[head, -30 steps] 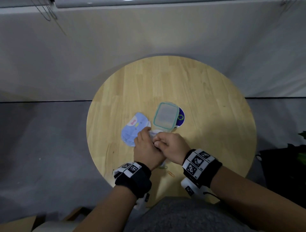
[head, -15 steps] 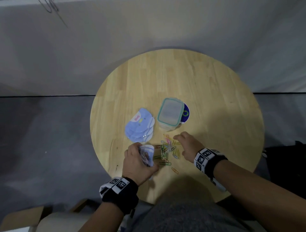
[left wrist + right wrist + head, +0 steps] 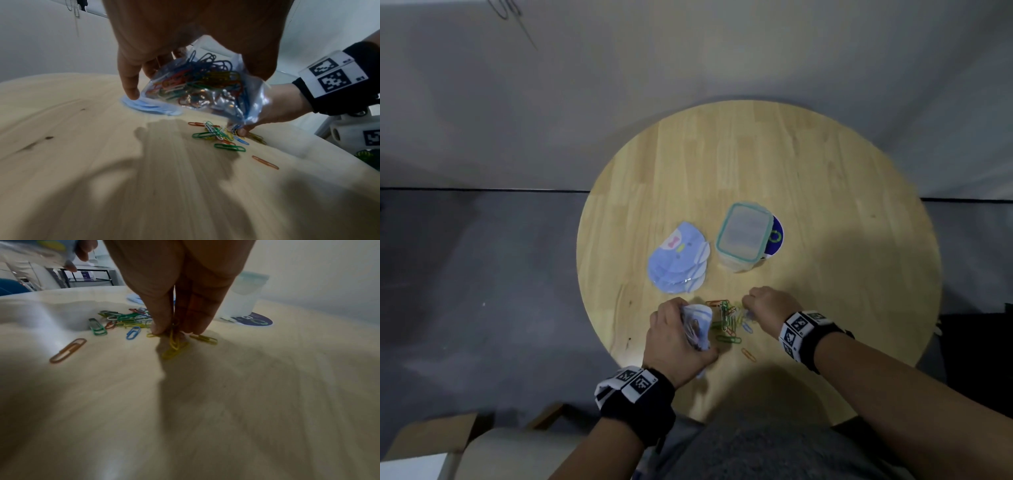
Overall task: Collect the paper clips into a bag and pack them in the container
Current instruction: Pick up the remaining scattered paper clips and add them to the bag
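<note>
Bag (image 3: 197, 86): clear, held up in our left hand (image 3: 674, 339), fingers curled round it, many coloured clips inside. Container (image 3: 743, 235): lid on, contents hidden. Right wrist view alone showed our right hand (image 3: 180, 288) pinching yellow clips (image 3: 174, 344). Loose paper clips (image 3: 727, 320) scattered on surface (image 3: 825, 192) between hands.
</note>
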A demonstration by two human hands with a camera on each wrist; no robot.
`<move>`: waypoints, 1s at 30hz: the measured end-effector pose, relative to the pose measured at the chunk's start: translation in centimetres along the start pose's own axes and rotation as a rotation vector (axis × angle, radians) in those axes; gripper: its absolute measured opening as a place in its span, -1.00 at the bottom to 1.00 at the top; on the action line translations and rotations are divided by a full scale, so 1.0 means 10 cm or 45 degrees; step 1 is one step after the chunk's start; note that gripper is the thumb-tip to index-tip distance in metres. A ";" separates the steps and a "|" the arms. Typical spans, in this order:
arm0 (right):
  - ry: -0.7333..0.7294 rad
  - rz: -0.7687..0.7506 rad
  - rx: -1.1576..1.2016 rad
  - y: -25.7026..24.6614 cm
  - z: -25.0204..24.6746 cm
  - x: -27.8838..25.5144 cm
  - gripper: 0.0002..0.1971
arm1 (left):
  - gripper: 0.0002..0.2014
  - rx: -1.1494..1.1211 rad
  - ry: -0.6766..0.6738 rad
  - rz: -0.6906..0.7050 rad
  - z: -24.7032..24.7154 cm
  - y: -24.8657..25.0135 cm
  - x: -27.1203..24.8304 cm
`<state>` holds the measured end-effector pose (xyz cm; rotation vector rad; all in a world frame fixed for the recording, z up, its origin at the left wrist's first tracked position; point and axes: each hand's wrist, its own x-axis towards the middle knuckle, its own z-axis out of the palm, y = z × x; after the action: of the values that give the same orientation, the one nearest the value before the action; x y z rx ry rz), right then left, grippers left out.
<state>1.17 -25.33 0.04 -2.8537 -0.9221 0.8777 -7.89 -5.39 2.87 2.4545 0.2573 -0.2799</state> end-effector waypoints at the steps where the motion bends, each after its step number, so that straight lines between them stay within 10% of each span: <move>1: 0.023 0.005 -0.008 0.01 0.00 -0.02 -0.81 | -0.21 -0.002 -0.004 0.003 0.01 0.02 0.02; 10: 0.228 0.423 0.683 0.10 -0.16 -0.31 -0.80 | -0.12 -0.006 -0.023 0.048 0.07 0.13 0.15; 17: 0.475 0.365 1.189 -0.05 -0.75 -0.42 -0.65 | -0.08 0.066 0.058 0.142 0.09 0.35 0.28; 30: 0.539 0.419 1.234 -0.11 -0.94 -0.38 -0.77 | -0.14 -0.124 0.195 0.222 0.08 0.57 0.32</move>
<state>2.95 -25.10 10.06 -2.1712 0.0564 0.4774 -3.44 -9.95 4.75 2.3853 0.1180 -0.0041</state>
